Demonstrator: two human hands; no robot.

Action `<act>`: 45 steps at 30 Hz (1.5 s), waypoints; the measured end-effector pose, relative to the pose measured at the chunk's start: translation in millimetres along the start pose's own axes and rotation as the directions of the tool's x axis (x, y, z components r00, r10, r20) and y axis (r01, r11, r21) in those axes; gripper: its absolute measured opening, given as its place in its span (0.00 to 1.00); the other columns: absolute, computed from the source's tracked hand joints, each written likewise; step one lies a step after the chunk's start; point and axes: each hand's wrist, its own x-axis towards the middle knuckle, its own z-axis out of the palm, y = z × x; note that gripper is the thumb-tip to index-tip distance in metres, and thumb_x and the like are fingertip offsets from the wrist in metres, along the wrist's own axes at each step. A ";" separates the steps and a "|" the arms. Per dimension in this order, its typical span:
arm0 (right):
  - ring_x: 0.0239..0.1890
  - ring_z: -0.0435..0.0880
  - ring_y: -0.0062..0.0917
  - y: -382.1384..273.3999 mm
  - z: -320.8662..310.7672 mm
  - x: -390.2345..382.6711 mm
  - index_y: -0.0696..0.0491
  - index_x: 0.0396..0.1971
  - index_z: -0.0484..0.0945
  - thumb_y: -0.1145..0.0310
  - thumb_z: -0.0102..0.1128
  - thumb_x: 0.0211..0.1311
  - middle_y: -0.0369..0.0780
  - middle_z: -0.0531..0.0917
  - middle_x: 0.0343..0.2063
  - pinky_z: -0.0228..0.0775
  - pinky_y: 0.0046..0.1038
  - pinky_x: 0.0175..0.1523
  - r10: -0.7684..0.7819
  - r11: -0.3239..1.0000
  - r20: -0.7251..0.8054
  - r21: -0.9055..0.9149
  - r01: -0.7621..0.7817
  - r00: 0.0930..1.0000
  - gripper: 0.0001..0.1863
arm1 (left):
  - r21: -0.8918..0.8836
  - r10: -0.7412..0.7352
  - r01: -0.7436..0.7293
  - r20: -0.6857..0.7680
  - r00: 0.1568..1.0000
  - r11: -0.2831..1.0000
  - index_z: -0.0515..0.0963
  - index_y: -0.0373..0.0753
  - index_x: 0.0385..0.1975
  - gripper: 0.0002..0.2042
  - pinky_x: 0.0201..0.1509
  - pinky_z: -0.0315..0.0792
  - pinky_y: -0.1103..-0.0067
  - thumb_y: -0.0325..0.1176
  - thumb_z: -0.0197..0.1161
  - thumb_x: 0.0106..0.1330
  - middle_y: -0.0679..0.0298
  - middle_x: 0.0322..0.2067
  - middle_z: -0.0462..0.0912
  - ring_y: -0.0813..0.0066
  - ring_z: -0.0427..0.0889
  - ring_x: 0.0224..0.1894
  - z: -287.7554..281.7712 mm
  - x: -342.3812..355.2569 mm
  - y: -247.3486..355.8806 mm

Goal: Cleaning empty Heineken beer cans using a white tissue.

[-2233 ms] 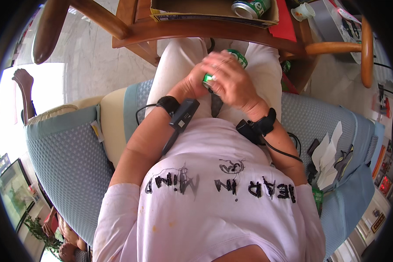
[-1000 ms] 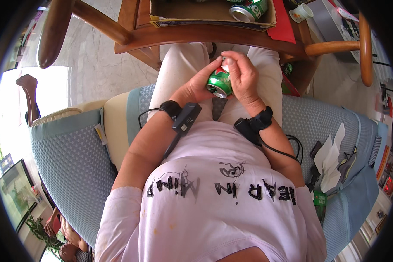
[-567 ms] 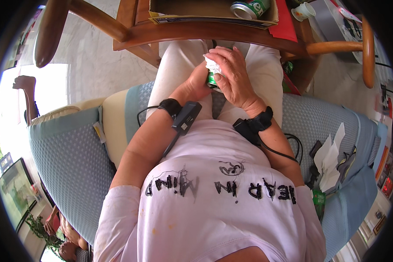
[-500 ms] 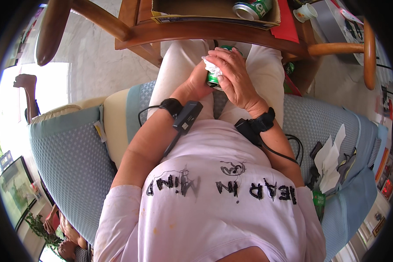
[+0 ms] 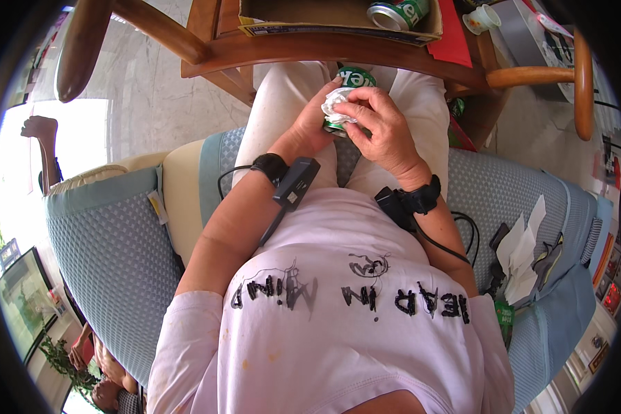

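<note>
Home living room, blue-covered sofa (image 5: 110, 241), wooden furniture (image 5: 310, 53), television (image 5: 22, 293)

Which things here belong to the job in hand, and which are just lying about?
Job in hand:
green can, held in the left hand
crumpled white tissue, pinched in the right hand against it

Apparently lying about:
white cup
red sheet
white papers to the person's right
cardboard box with a second can inside (their part is unclear)

Pale lilac shirt (image 5: 338, 345) (black chest lettering (image 5: 357, 295)), off-white trousers (image 5: 281, 103), black wristbands (image 5: 269, 168).
</note>
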 end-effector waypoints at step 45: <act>0.40 0.76 0.32 -12.1 -18.6 2.2 0.53 0.29 0.80 0.76 0.66 0.44 0.36 0.76 0.35 0.73 0.30 0.47 0.036 0.998 0.116 0.054 -0.042 0.993 0.09 | 0.075 -0.092 0.089 0.033 0.995 0.993 0.74 0.40 0.45 0.21 0.45 0.78 0.75 0.53 0.53 0.67 0.62 0.39 0.81 0.71 0.82 0.40 -4.5 2.1 -2.3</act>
